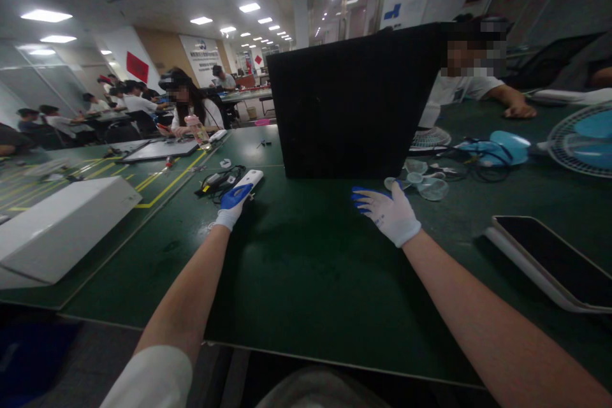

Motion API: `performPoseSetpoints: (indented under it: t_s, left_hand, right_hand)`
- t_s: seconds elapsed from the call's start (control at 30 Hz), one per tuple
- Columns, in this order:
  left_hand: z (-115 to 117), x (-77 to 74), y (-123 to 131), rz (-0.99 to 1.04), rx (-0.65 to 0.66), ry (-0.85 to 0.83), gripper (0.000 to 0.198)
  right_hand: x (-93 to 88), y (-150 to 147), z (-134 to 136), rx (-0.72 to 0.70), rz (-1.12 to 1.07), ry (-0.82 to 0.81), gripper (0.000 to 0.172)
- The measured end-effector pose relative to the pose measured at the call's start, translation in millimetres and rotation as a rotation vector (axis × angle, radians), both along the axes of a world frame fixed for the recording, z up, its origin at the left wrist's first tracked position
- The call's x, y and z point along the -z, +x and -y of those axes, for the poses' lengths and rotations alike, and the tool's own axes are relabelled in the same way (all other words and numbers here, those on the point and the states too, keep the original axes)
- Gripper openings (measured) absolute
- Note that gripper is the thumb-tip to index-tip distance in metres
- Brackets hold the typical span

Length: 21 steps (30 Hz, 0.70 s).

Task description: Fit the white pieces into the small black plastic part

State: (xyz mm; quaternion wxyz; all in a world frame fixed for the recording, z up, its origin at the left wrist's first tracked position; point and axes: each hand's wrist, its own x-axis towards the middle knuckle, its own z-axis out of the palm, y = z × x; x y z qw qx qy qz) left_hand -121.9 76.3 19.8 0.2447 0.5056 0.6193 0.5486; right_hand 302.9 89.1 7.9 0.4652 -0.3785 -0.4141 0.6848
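Both my hands wear white gloves with blue fingers. My left hand [233, 202] is closed around the near end of a small white oblong device [253, 177], tilted above the table; its lower part is hidden by the fingers. Coiled black cables [220, 182] lie just beyond that hand. My right hand [389, 211] is over the table with its fingers spread, holding nothing. Beside its thumb are several clear plastic cups [433, 188]. A large black panel or box [349, 105] stands upright between and beyond my hands.
A long white box [67, 229] lies on the left of the green table [296, 287]. On the right are a phone [549, 255] on a white case, and a fan [583, 140] with blue blades. Other people sit across the table, one partly behind the black panel.
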Motion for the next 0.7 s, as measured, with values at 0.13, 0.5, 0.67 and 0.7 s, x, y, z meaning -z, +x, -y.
performPoseSetpoints:
  t_s: [0.13,0.5,0.67,0.7]
  left_hand:
    - [-1.7,9.0,24.3,-0.013,0.076,-0.023,0.037]
    - [22.0,19.0,188.3,-0.376,0.493,0.040,0.031]
    - [41.1,8.7,210.6,-0.349,0.546,0.095,0.038]
    - [43.5,6.1,203.3,-0.339,0.541,0.123,0.042]
  right_hand:
    - [-0.4,0.7,0.5,-0.014,-0.014,0.012,0.090]
    - [4.2,-3.4,-1.4,0.013,0.044,0.062,0.086]
    - [6.2,-4.2,-4.9,0.015,0.052,0.037,0.090]
    - [6.1,-4.3,-4.4,0.015,0.059,0.038,0.090]
